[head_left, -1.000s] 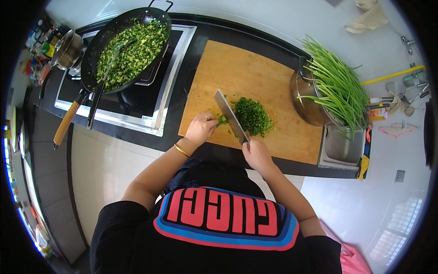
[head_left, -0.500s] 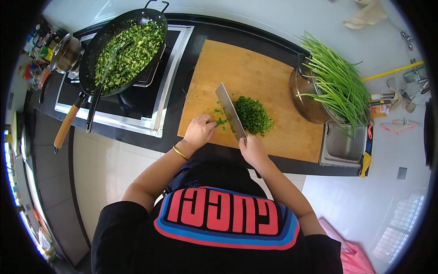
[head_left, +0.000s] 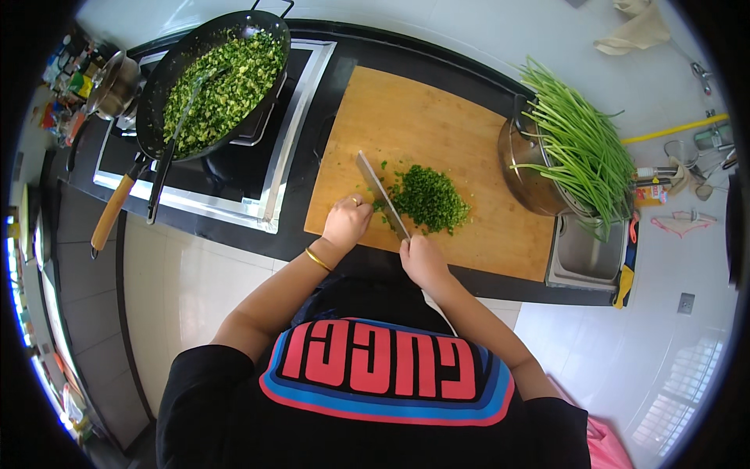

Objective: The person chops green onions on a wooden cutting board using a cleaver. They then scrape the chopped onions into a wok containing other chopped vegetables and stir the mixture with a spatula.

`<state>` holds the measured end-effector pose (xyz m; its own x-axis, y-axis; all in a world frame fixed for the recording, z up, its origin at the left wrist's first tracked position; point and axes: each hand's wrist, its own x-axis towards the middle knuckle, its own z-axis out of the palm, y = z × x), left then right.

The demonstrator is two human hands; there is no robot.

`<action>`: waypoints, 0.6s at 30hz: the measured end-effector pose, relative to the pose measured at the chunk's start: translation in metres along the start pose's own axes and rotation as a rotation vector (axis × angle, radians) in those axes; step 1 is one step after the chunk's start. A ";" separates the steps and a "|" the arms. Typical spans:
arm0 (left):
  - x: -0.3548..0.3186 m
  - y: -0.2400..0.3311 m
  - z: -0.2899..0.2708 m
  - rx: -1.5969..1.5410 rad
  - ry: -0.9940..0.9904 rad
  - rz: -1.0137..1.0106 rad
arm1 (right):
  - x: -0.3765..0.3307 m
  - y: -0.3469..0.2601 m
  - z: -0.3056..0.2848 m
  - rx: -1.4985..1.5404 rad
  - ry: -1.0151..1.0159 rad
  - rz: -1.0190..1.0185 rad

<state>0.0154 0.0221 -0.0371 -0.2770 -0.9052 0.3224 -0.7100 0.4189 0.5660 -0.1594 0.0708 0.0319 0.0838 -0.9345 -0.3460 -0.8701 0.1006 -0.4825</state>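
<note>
The right hand (head_left: 423, 258) grips the cleaver (head_left: 380, 193) handle, the left hand (head_left: 346, 221) curls beside the chopped greens (head_left: 428, 198), soft, light, easily scattered.

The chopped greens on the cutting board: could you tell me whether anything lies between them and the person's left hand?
Yes: the cleaver, held in the right hand, stands between the left hand and the chopped greens.

Packages: cluster of small bottles and jars (head_left: 62, 78), mixed red, green and yellow, at far left edge beside the hob; details too small to resolve. One small yellow-and-red packet (head_left: 650, 193) at right, just beside the steel pot. No signs or screens seen
</note>
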 end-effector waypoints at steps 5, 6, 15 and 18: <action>-0.004 0.000 -0.007 -0.009 0.001 0.037 | -0.004 0.011 -0.014 0.077 0.047 -0.077; -0.006 -0.002 -0.005 -0.019 0.006 0.038 | -0.012 0.006 -0.021 0.057 0.011 -0.075; -0.007 -0.002 0.000 -0.066 0.025 0.007 | -0.015 0.003 -0.001 -0.020 -0.035 -0.032; -0.005 -0.002 0.001 -0.044 0.027 0.043 | 0.004 -0.004 0.005 0.003 0.038 -0.049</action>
<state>0.0173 0.0255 -0.0405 -0.2888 -0.8842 0.3672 -0.6683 0.4608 0.5839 -0.1533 0.0686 0.0280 0.1082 -0.9506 -0.2911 -0.8637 0.0551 -0.5009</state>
